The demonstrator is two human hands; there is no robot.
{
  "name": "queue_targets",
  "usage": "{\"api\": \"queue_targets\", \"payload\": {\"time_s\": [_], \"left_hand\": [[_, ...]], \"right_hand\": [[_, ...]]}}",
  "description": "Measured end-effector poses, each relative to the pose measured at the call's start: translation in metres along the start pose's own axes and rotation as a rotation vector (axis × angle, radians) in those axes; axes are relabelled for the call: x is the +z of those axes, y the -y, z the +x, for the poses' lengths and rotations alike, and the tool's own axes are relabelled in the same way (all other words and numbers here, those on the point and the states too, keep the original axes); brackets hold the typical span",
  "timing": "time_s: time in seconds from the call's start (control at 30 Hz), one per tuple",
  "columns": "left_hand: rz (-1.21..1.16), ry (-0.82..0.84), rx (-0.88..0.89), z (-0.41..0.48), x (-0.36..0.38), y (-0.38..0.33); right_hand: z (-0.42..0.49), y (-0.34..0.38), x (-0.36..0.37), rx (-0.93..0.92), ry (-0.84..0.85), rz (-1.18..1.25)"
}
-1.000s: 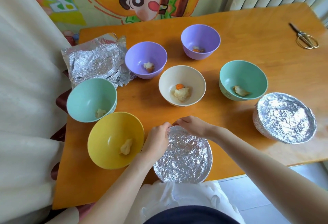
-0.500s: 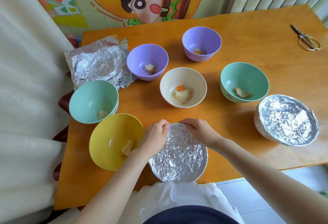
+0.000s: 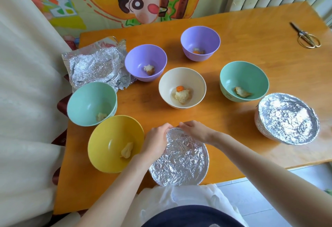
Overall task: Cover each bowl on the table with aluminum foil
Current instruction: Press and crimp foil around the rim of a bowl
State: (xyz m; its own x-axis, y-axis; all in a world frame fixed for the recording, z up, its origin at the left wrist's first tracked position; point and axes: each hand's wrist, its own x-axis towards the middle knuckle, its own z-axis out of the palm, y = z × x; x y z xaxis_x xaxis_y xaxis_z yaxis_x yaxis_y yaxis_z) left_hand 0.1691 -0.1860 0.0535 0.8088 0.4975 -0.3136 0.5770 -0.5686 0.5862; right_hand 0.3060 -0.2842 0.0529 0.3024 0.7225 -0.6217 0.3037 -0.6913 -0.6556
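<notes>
Left hand [image 3: 158, 140] and right hand [image 3: 195, 131], fingers curled, pinch foil [image 3: 175, 131] at the near bowl's [image 3: 181, 162] 12 o'clock rim. The 3 o'clock bowl [image 3: 287, 118] is covered; six open bowls [image 3: 179, 77] remain.

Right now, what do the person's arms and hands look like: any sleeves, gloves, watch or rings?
Both arms are bare from the wrist to the frame edge, with no sleeves in view. The left hand and right hand wear no gloves, and no watch, bracelet or ring shows. Near the bottom edge, a white garment and a dark navy garment show on the body.
</notes>
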Motion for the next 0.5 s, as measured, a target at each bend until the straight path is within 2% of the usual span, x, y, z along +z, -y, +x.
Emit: {"api": "queue_targets", "payload": {"time_s": [0.17,0.33,0.5], "left_hand": [[0.018,0.027,0.014,-0.001,0.002,-0.002],[0.007,-0.036,-0.009,0.003,0.002,0.002],[0.02,-0.027,-0.018,0.0,0.006,0.005]], "right_hand": [[-0.003,-0.002,-0.001,0.053,0.003,0.015],[-0.013,-0.007,0.007,-0.102,-0.27,-0.06],[-0.02,-0.021,0.023,-0.168,-0.371,-0.082]]}}
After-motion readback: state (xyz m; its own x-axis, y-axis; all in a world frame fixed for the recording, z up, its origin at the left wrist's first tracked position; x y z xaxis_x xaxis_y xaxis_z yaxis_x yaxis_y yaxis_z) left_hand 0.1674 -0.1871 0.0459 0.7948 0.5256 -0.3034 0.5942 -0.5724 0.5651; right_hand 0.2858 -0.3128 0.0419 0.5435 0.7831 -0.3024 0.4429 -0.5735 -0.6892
